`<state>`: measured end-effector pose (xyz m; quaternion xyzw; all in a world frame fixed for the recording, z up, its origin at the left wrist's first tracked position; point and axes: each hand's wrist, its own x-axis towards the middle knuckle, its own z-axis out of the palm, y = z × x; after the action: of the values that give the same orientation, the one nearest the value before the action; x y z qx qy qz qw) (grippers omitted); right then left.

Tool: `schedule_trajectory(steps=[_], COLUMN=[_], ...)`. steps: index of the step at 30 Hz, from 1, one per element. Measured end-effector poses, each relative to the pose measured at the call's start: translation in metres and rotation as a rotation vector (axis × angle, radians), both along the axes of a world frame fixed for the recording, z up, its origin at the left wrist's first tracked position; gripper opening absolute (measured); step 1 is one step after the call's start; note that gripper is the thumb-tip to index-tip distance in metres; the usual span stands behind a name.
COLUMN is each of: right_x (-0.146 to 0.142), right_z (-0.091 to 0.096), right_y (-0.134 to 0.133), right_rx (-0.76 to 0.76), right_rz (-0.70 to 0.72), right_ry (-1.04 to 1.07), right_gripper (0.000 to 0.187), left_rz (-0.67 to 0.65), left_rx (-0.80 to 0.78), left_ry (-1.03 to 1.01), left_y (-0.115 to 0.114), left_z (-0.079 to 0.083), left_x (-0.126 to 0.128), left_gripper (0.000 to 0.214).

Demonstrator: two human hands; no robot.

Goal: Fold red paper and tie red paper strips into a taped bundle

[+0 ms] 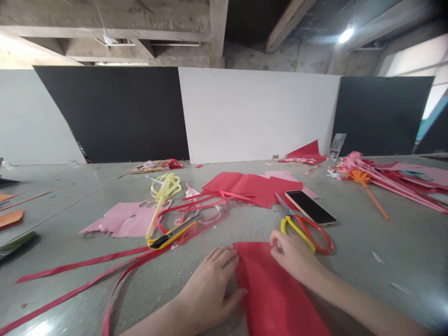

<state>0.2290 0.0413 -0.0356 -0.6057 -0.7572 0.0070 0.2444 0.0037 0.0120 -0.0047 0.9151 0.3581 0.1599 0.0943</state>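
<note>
A red paper sheet (269, 289) lies in front of me, running off the bottom of the view. My left hand (213, 280) rests at its left edge, fingers laid out toward the top corner and thumb spread apart on the paper. At the top right corner, my right hand (290, 252) is closed, its fingers curled against the sheet's edge. Just beyond it are scissors (297, 226) with one yellow and one red handle, blades partly apart. Left of the sheet lies a yellow and black utility knife (175, 233), over red paper strips (94, 258).
A phone (311, 206) lies beside the scissors. Behind are red sheets (252, 184), a pink sheet with cut holes (122, 219) and a yellow paper-strip flower (164, 189). Pink and orange paper pieces (364, 170) are piled at right. Upright white boards (259, 116) border the table.
</note>
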Motion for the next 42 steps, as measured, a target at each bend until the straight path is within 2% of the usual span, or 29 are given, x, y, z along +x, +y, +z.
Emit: schedule_trajectory(steps=[15, 20, 26, 34, 42], right_x=[-0.004, -0.002, 0.004, 0.003, 0.008], right_z=[0.001, 0.001, 0.006, 0.004, 0.01], right_y=[-0.008, -0.008, -0.007, -0.009, -0.01], right_rx=[-0.059, -0.077, -0.114, -0.15, -0.191], right_rz=[-0.046, -0.037, 0.017, 0.04, 0.091], right_ry=[0.096, 0.152, 0.25, 0.286, 0.325], right_gripper=[0.018, 0.019, 0.01, 0.017, 0.0], left_rz=[0.019, 0.019, 0.008, 0.019, 0.059], left_rx=[-0.003, 0.002, 0.026, 0.026, 0.03], left_ry=[0.003, 0.0, -0.019, 0.005, 0.044], left_y=[-0.001, -0.001, -0.002, -0.002, 0.0], left_z=[-0.002, -0.003, -0.003, -0.002, -0.009], left_x=[-0.001, -0.002, -0.002, -0.001, -0.005], left_gripper=[0.045, 0.046, 0.045, 0.045, 0.051])
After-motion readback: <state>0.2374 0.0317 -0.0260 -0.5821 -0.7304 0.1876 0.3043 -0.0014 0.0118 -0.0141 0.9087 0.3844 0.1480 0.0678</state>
